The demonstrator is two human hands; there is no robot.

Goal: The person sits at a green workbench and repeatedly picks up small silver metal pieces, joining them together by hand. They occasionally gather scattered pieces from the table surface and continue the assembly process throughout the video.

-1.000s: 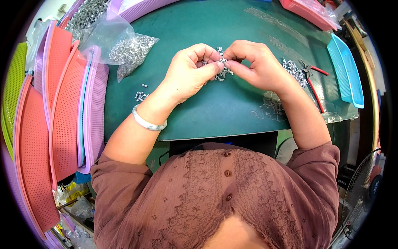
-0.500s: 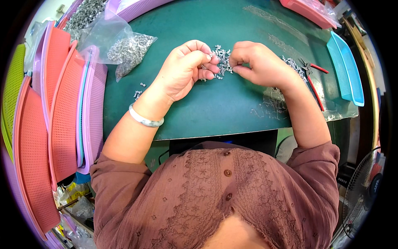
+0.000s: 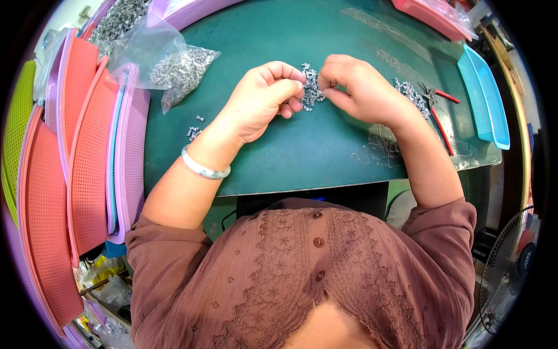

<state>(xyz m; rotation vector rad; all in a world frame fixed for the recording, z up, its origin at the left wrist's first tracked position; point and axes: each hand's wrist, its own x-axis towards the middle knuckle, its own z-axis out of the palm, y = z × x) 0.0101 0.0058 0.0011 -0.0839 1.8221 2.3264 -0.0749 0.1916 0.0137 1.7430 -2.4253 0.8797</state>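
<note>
A loose heap of small silvery metal parts (image 3: 311, 87) lies on the green table mat (image 3: 279, 157), between my two hands. On its left side, my left hand (image 3: 272, 93) is closed, thumb against forefinger; whatever is pinched there is too small to make out. My right hand (image 3: 351, 87) is at the heap's right edge with thumb and forefinger drawn together, and its fingertips hide what they hold, if anything. Another heap of small metal parts (image 3: 411, 96) lies beyond my right wrist, next to red-handled pliers (image 3: 443, 122).
A clear plastic bag of metal parts (image 3: 186, 72) lies at the far left. Stacked pink and purple baskets (image 3: 93, 157) line the left side. A blue basket (image 3: 485, 99) stands at the right edge, a fan (image 3: 508, 273) below it. A few loose parts (image 3: 193, 132) lie near my left wrist.
The fingers of my left hand have curled in more and shifted slightly left. My right hand has moved a little up and left, uncovering more of the heap beside the pliers.
</note>
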